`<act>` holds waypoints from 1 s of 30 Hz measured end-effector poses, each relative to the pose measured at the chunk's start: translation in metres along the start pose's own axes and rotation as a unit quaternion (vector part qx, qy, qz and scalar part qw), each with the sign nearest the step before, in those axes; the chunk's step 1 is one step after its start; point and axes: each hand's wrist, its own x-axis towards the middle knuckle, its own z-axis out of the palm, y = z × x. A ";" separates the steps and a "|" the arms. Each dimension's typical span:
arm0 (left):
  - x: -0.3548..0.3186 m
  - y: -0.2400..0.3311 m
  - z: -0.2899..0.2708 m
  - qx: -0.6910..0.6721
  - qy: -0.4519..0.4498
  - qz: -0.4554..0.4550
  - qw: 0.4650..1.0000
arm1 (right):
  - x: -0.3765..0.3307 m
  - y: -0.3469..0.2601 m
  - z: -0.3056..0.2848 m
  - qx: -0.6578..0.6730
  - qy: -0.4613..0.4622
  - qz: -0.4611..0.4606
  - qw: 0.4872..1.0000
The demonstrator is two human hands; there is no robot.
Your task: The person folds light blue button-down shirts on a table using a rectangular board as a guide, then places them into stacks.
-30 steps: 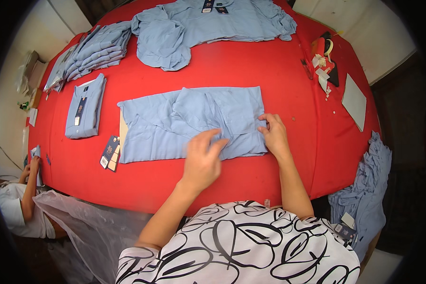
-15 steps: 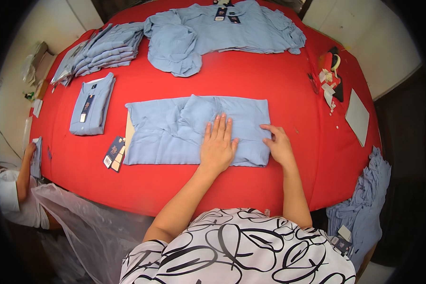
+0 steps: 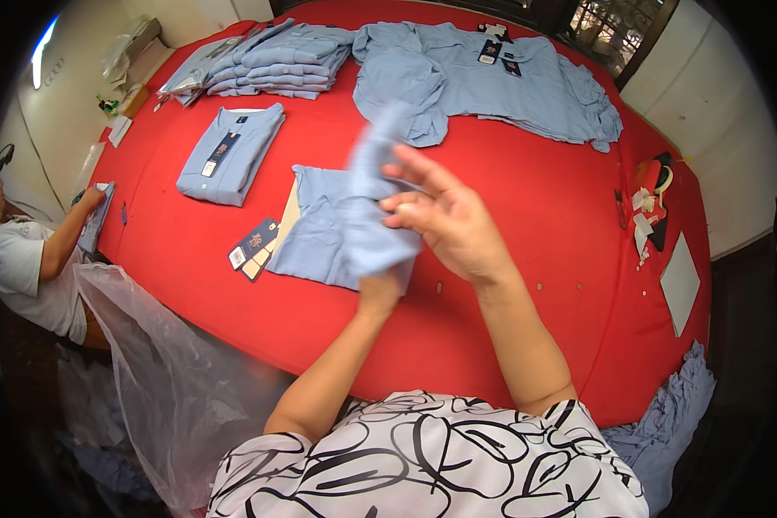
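A light-blue shirt (image 3: 311,246) lies on the red table in front of me, its right part lifted and folded over toward the left, blurred by motion. My right hand (image 3: 445,216) is at the raised edge, thumb and fingers closing on the cloth. My left hand (image 3: 380,293) reaches in at the near side of the fold; its fingers are hidden by the cloth. Cream card (image 3: 288,216) shows along the shirt's left edge, beside dark and cream hang tags (image 3: 255,245).
A folded shirt (image 3: 233,160) lies at the left; a stack of shirts (image 3: 289,60) and spread shirts (image 3: 527,91) lie farther back. Tape and scraps (image 3: 652,194) and a pale board (image 3: 680,285) are at the right. A person (image 3: 39,268) handles cloth at the far left, near clear plastic sheeting (image 3: 160,371).
The shirt's right part, flat before, is lifted and turned leftward. My right hand has moved left and up with it; my left hand has slid from on top to the fold's near side.
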 end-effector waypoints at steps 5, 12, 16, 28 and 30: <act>-0.001 -0.017 -0.036 -0.381 0.159 -0.300 0.860 | -0.002 0.083 -0.044 -0.569 0.112 0.014 0.815; -0.002 0.004 -0.045 -0.565 0.176 -0.371 0.715 | -0.013 0.115 -0.037 -0.402 0.237 0.065 0.882; -0.006 0.013 -0.048 -0.570 0.165 -0.406 0.695 | -0.027 0.116 -0.040 -0.238 0.220 0.130 0.937; -0.007 0.113 -0.044 0.050 -0.483 -0.296 0.823 | -0.046 0.040 -0.140 -0.233 0.126 0.222 0.938; 0.030 0.095 -0.023 0.181 -0.401 -0.126 0.889 | -0.048 0.045 -0.149 -0.265 0.135 0.212 0.931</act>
